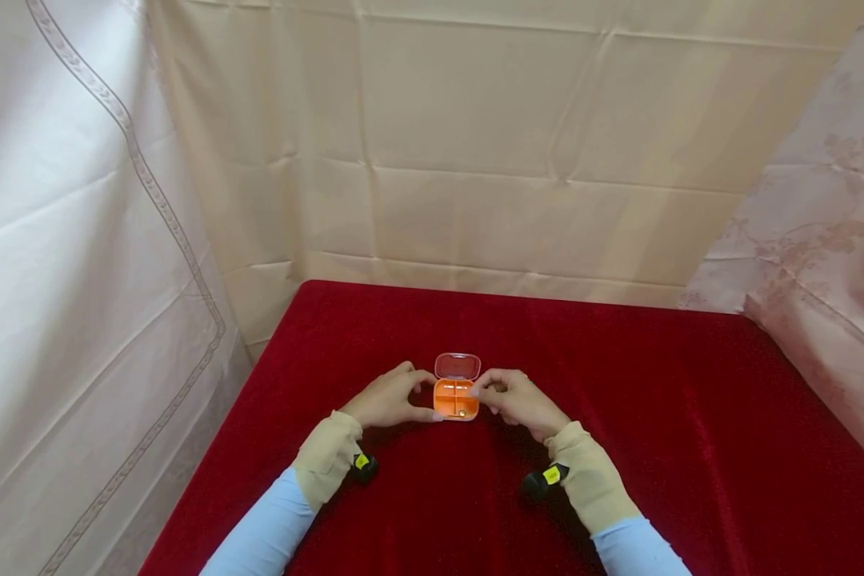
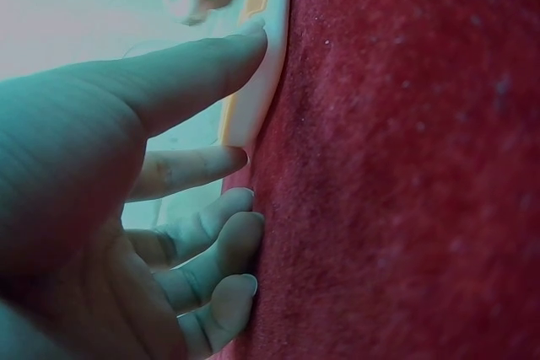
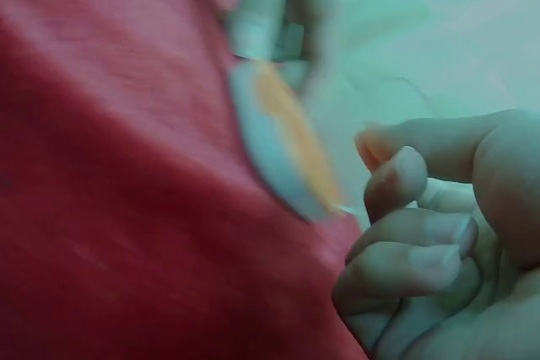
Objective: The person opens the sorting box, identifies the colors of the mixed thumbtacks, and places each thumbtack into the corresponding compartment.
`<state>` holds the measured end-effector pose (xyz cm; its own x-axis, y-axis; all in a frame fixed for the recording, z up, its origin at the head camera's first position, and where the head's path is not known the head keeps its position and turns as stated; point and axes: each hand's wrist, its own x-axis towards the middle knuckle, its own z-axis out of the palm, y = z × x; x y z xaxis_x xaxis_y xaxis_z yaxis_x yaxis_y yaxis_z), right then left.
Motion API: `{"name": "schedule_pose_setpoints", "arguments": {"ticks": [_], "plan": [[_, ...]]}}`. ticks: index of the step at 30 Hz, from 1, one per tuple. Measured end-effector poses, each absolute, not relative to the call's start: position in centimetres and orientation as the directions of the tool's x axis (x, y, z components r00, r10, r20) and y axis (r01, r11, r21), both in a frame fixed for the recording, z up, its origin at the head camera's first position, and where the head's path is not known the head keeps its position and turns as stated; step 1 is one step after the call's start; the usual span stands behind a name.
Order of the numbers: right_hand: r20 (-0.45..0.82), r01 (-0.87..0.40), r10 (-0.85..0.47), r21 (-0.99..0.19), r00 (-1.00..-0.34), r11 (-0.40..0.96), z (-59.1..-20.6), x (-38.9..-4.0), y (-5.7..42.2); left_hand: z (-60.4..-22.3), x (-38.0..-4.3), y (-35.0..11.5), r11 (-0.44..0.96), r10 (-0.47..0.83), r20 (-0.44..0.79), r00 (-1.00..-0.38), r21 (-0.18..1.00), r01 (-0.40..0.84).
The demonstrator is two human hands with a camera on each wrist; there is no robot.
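Observation:
A small orange pill box [image 1: 456,399] with a clear lid stands open on the red cloth, divided into compartments. A small shiny gold-coloured piece [image 1: 462,413] lies in its near right compartment. My left hand [image 1: 392,398] holds the box at its left side, the thumb at the near corner and the index finger at the far one. In the left wrist view, the thumb lies against the white side wall [image 2: 268,82]. At the box's right side is my right hand [image 1: 522,402], thumb and index tips together, other fingers curled. Nothing shows clearly between those fingertips.
The clear lid [image 1: 458,366] leans back on the far side of the box. Red velvet cloth [image 1: 619,384] covers the table. A beige curtain [image 1: 475,160] hangs behind its far edge, with pale curtains at both sides. Each wrist carries a small black camera.

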<state>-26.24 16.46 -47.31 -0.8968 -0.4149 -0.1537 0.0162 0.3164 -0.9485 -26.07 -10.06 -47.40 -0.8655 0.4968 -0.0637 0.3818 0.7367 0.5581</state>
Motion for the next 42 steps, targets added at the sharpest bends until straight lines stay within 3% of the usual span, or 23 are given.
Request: {"name": "schedule_pose_setpoints", "arguments": {"ticks": [4,8,11,17,27,42], "plan": [[-0.117,0.036,-0.258,-0.953,-0.959,0.301,-46.4,-27.3,19.7,-47.6,-26.2,-10.0,0.731,0.506,-0.061,-0.860,0.559,0.391],[-0.102,0.034,-0.119,-0.881,-0.988,0.472,-46.1,-28.1,23.1,-47.7,-26.3,-10.2,0.735,0.504,-0.062,-0.861,0.556,0.390],[-0.149,0.047,-0.124,-0.804,-0.981,0.592,-46.2,-28.3,24.6,-47.8,-26.3,-10.2,0.738,0.496,-0.062,-0.866,0.555,0.383],[-0.225,0.058,-0.171,-0.750,-0.959,0.659,-47.3,-28.5,24.5,-48.0,-26.1,-10.2,0.730,0.492,-0.076,-0.867,0.578,0.363],[-0.100,-0.036,-0.145,-0.692,-0.984,0.721,-48.4,-28.9,23.6,-48.0,-26.3,-10.2,0.735,0.489,-0.066,-0.870,0.569,0.370],[-0.040,-0.065,-0.128,-0.693,-0.991,0.718,-48.8,-28.8,23.1,-47.8,-26.1,-10.1,0.737,0.483,-0.075,-0.872,0.572,0.360]]}}
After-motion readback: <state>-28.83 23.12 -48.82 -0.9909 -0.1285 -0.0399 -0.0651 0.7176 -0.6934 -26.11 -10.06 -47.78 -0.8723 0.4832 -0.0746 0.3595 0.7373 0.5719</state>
